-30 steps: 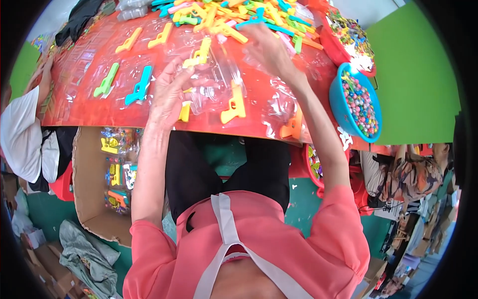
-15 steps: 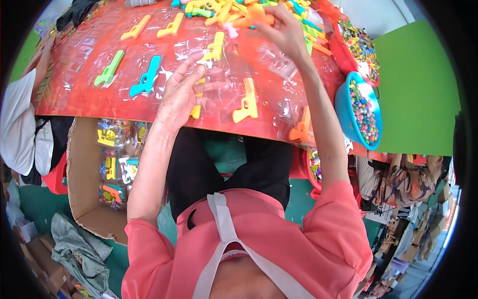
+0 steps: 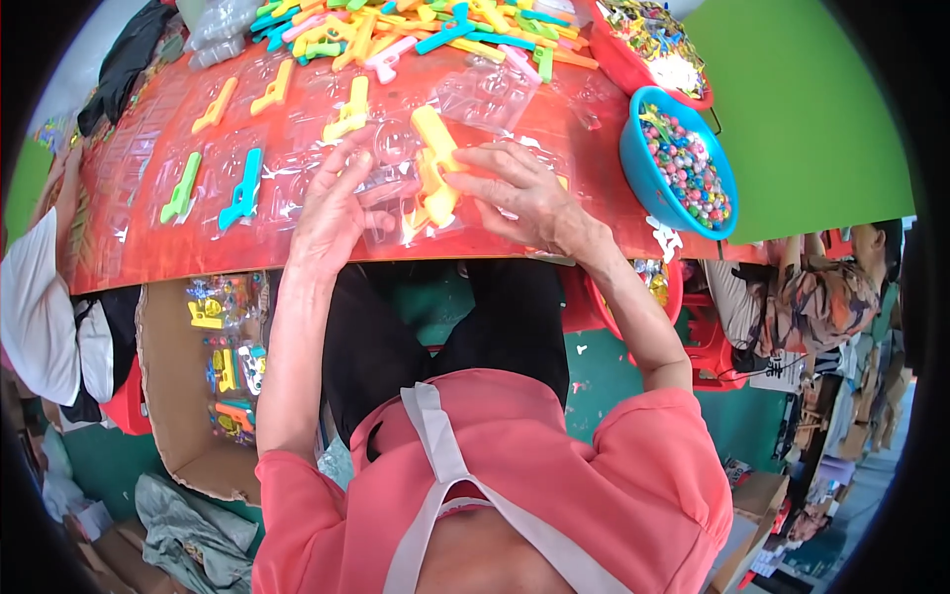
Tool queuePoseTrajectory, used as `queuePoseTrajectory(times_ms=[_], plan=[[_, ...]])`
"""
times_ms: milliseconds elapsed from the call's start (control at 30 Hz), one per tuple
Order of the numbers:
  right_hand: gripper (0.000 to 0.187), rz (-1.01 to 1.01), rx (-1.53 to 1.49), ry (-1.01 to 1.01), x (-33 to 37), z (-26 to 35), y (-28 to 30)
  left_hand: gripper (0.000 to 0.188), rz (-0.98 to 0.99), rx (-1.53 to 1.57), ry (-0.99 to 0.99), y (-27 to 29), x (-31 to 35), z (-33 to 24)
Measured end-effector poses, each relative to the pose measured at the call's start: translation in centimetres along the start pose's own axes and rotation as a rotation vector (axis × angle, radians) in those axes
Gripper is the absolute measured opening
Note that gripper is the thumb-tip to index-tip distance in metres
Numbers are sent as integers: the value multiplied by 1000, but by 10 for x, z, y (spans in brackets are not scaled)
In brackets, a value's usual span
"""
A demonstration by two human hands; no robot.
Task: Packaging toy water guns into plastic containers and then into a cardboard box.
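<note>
Yellow toy pistol now at the near edge of the table, both hands on it and its clear blister tray.

A second ago the right hand (image 3: 529,193) reaches into the pile of coloured toy pistols (image 3: 416,25) at the far edge; now it is back near, fingers curled over a yellow toy pistol (image 3: 435,163), pressing it toward the clear blister tray (image 3: 396,188). The left hand (image 3: 332,213), flat on the sheet before, now cups the tray's left side, fingers half bent, steadying it. The pistol sits tilted, whether seated in its pocket I cannot tell. Reads as one pick completed, fitting under way. Blue bowl of beads (image 3: 678,168) stands at the right edge; the cardboard box (image 3: 188,386) sits below the red table (image 3: 139,247).
</note>
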State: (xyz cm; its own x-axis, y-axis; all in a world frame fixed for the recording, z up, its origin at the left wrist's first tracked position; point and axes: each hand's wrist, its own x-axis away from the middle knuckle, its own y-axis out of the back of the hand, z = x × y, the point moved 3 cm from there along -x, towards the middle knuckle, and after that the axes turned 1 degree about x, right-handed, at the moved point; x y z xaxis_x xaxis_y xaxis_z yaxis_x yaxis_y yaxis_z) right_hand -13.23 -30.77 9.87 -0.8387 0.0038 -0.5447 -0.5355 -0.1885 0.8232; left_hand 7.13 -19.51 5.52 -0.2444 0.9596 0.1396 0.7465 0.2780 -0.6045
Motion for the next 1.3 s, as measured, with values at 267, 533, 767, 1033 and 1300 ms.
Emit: queuePoseTrajectory(times_ms=[267,533,767,1033,1300], plan=[[22,-44,-128,-93,-6,1,-9,48,96,-19,-20,0,3,3],[49,-262,-808,-771,-26,3,-31,45,73,2,-104,8,12,1],[38,106,-1326,-1085,-13,19,-57,45,10,20,-106,19,25,-3],[37,466,-1810,-1192,-17,13,-41,44,169,-111,-2,19,25,-8],[49,605,-1464,-1204,-29,11,-29,50,61,-146,-98,7,25,-12]])
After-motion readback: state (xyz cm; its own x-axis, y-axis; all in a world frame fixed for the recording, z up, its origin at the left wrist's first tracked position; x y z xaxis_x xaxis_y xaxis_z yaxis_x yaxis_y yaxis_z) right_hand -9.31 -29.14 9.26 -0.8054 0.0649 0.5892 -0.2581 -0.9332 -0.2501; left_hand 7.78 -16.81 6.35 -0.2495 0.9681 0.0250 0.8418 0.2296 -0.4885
